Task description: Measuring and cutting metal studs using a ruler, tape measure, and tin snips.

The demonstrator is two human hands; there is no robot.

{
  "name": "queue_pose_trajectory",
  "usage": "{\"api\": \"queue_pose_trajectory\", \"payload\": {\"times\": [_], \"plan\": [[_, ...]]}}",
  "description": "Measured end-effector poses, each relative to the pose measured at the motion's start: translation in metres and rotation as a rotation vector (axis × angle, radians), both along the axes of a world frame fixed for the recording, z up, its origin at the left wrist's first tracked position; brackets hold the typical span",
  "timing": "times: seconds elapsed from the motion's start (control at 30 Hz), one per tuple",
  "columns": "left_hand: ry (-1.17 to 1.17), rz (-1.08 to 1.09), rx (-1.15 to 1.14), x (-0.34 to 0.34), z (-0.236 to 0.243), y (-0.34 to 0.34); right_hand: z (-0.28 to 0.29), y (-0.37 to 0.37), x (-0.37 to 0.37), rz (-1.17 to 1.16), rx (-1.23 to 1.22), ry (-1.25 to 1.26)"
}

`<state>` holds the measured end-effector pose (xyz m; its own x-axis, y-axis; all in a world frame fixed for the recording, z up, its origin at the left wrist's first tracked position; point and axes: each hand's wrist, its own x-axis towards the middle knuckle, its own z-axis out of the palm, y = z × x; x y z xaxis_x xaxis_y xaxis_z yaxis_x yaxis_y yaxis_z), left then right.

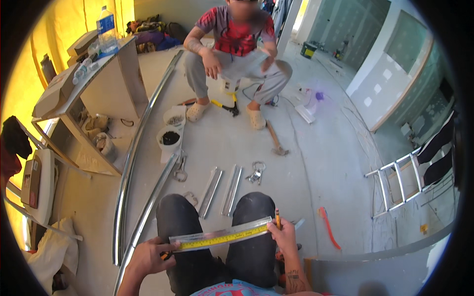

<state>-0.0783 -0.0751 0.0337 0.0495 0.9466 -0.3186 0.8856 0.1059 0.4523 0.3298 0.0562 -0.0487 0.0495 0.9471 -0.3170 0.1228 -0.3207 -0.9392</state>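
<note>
A short metal channel piece (222, 232) lies across my knees with a yellow tape measure blade (217, 240) stretched along its front edge. My left hand (148, 255) pins the tape's body and the channel's left end. My right hand (284, 236) presses the tape's right end against the channel and holds a pencil (277, 218) upright between its fingers.
Two short metal channels (221, 190) and clamps (256, 172) lie on the floor before my knees. Long curved metal tracks (129, 163) run along the left. A person squats ahead (234, 54) near a hammer (275, 140), two bowls of screws (170, 129). An aluminium ladder (402, 180) lies right.
</note>
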Motion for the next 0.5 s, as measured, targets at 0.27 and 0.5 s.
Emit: {"api": "queue_pose_trajectory", "payload": {"times": [0.27, 0.5], "plan": [[-0.012, 0.001, 0.024, 0.002, 0.004, -0.003, 0.006, -0.005, 0.0, -0.017, 0.032, 0.008], [-0.132, -0.039, -0.008, -0.01, 0.019, -0.014, -0.001, -0.018, 0.004, -0.019, -0.045, 0.043]]}}
